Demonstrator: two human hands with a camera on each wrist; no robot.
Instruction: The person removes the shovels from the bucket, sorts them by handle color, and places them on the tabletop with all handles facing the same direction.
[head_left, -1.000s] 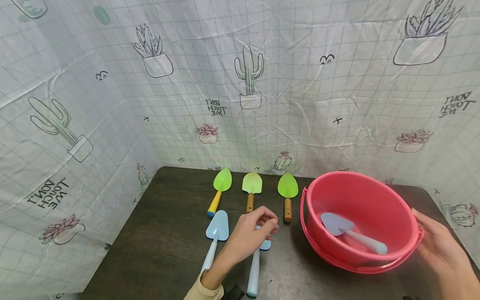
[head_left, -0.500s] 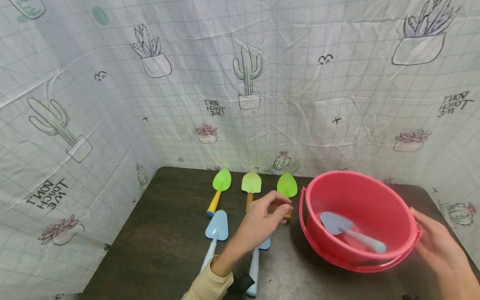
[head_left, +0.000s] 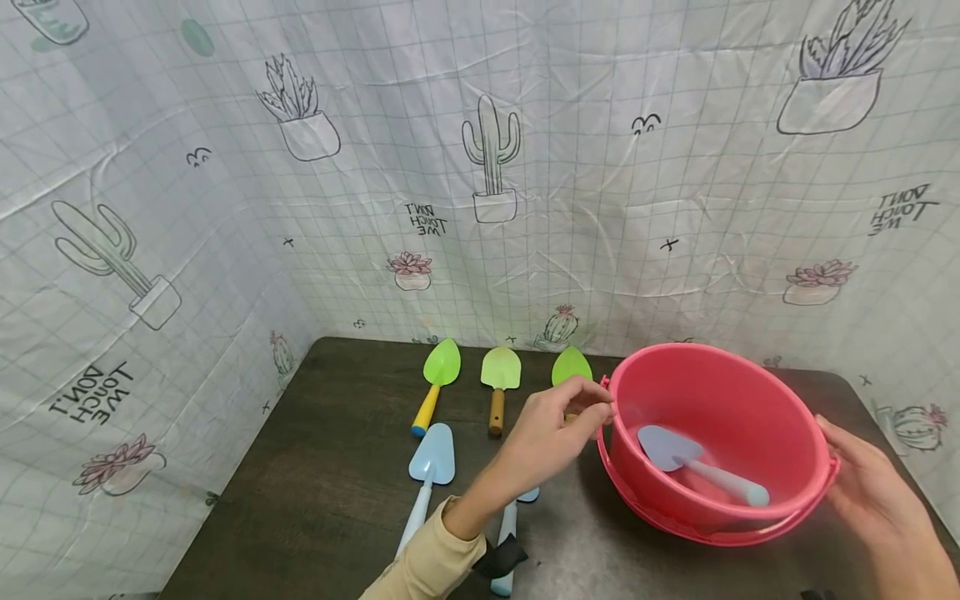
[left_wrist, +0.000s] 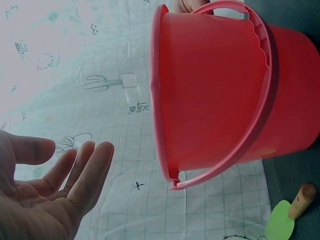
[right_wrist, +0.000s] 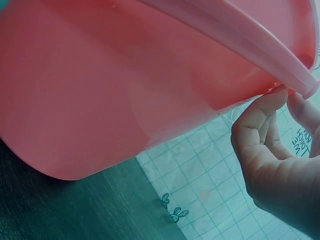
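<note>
In the head view, a red bucket (head_left: 720,392) stands at the right, its mouth tilted towards me. A light blue trowel (head_left: 667,448) lies inside it. My right hand (head_left: 877,483) pinches the bucket's right rim by the handle joint, thumb and forefinger meeting there in the right wrist view. My left hand (head_left: 551,433) hovers by the left rim with loosely bent fingers. The left wrist view shows that hand (left_wrist: 55,195) apart from the bucket, holding nothing. Beneath the left forearm lies another light blue trowel (head_left: 507,525), partly covered.
Another light blue trowel (head_left: 433,457) lies left of the forearm. Along the back of the dark table (head_left: 322,467) are three green trowels: one with a yellow handle (head_left: 426,408), one wooden-handled (head_left: 501,368), one partly behind my left hand (head_left: 572,365). A cactus-print cloth (head_left: 390,167) hangs behind.
My left hand has moved right and slightly up, from above the light blue trowel to the bucket's left rim. The right hand keeps its hold on the bucket, which stays in place.
</note>
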